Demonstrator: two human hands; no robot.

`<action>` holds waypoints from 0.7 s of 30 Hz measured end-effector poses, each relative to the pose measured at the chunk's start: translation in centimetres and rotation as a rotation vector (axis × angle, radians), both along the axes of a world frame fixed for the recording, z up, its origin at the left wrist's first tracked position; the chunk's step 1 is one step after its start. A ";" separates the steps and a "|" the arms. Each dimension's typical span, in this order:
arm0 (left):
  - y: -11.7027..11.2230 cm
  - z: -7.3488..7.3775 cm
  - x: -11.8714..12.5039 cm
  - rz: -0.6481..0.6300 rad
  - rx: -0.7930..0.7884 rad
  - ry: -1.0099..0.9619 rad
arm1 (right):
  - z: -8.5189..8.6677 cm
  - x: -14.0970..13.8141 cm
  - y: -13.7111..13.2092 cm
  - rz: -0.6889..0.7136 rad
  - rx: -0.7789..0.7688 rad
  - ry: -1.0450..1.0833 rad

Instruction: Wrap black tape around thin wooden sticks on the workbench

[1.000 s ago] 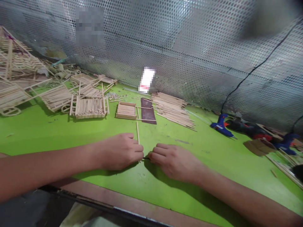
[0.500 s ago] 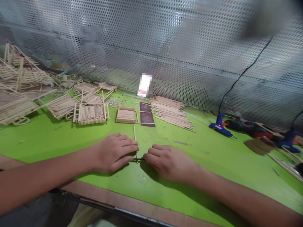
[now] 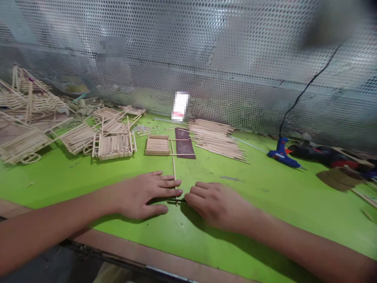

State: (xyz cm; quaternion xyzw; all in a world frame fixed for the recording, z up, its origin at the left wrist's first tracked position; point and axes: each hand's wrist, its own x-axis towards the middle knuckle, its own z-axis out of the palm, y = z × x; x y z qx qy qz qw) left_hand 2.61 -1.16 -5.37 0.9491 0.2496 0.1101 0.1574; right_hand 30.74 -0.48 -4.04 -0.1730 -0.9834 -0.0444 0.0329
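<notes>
My left hand (image 3: 144,194) lies flat on the green table (image 3: 88,177) with its fingers stretched out, the fingertips pressing a thin wooden stick (image 3: 174,168) that runs away from me. My right hand (image 3: 216,204) is curled, fingers closed on a small dark blade-like tool (image 3: 176,201) that meets the near end of the stick. The two hands almost touch.
Behind the hands lie a small stick panel (image 3: 157,145), a dark brown sheet (image 3: 184,143), a pile of loose sticks (image 3: 216,139) and several stick-built frames (image 3: 113,143) at left. A blue glue gun (image 3: 282,154) with cable lies at right. A perforated metal wall (image 3: 235,70) backs the table.
My left hand has gone from curled to flat, fingers stretched over the stick. The right hand has stayed at the stick's near end. My view has shifted slightly.
</notes>
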 end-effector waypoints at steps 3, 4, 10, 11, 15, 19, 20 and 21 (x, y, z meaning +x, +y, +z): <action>0.1 0.0 -0.2 -0.010 -0.006 -0.017 | 0.1 -0.2 0.0 -0.004 0.004 -0.015; 0.1 0.0 -0.2 -0.016 -0.008 -0.019 | 0.1 -0.3 0.0 -0.002 0.006 -0.023; 0.3 0.2 -0.4 -0.035 -0.027 -0.024 | 0.2 -0.6 0.2 0.008 0.019 -0.044; 0.4 0.2 -0.4 -0.041 -0.030 -0.031 | 0.2 -0.6 0.2 0.010 0.017 -0.040; 0.7 0.2 -0.5 -0.071 -0.037 -0.045 | 0.3 -0.7 0.2 0.017 0.019 -0.029; 0.8 0.2 -0.4 -0.076 0.015 -0.100 | 0.2 -0.6 0.2 0.017 0.026 -0.021; 0.7 0.1 -0.3 -0.071 0.045 -0.119 | 0.2 -0.6 0.2 0.016 0.025 -0.019; 0.6 0.1 -0.1 -0.059 0.084 -0.138 | 0.2 -0.6 0.2 0.016 0.021 -0.017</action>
